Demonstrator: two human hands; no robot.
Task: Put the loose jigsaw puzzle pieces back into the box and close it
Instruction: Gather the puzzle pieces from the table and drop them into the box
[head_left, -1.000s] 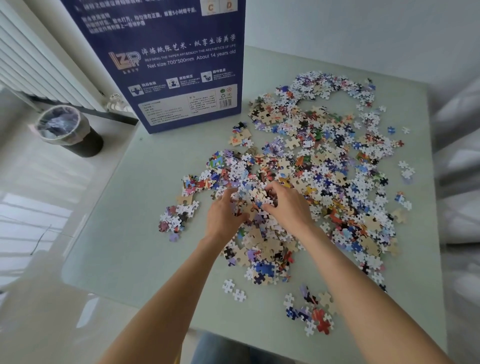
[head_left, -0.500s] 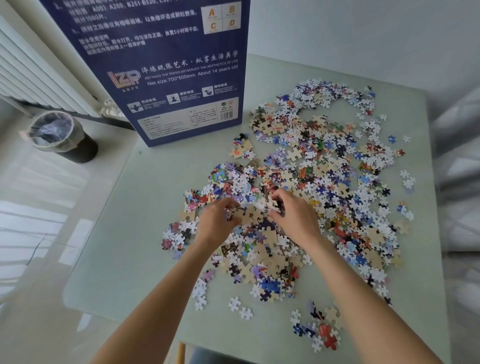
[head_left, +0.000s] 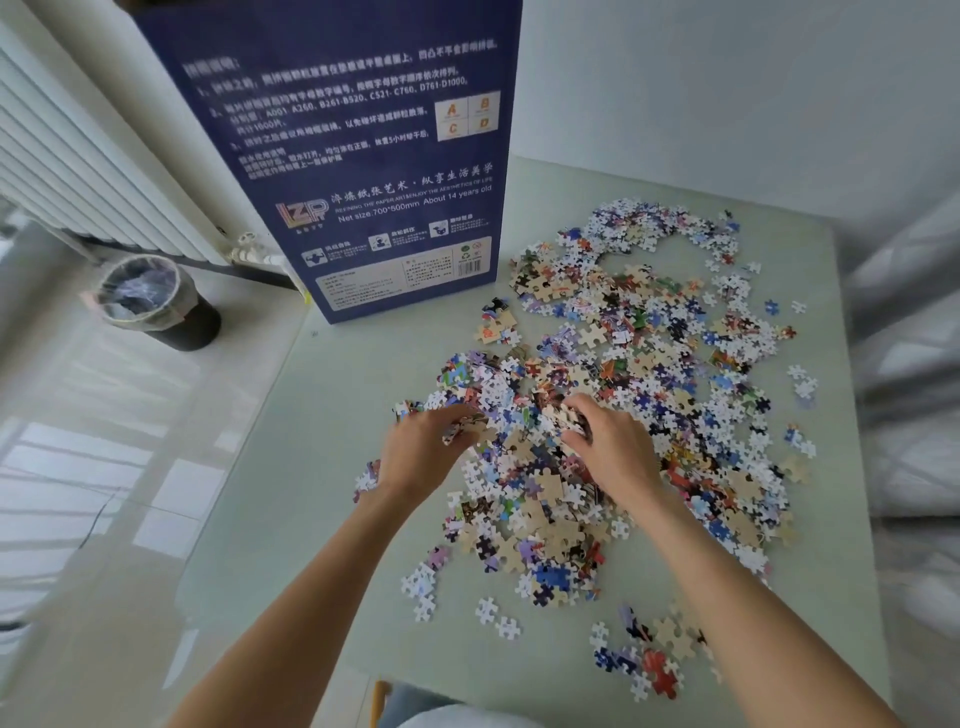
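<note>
Both hands curl around clumps of puzzle pieces (head_left: 613, 395) mid-frame: left hand (head_left: 423, 452) grips one bunch, right hand (head_left: 613, 449) another. Blue box (head_left: 358, 156) stands upright at upper left, well apart.

My pale green table (head_left: 270, 467) sits against a plain white wall (head_left: 727, 104). Left of me: 1 white radiator (head_left: 62, 171), glossy light floor (head_left: 78, 493) catching daylight, 1 lined dark bin (head_left: 156, 301).
</note>
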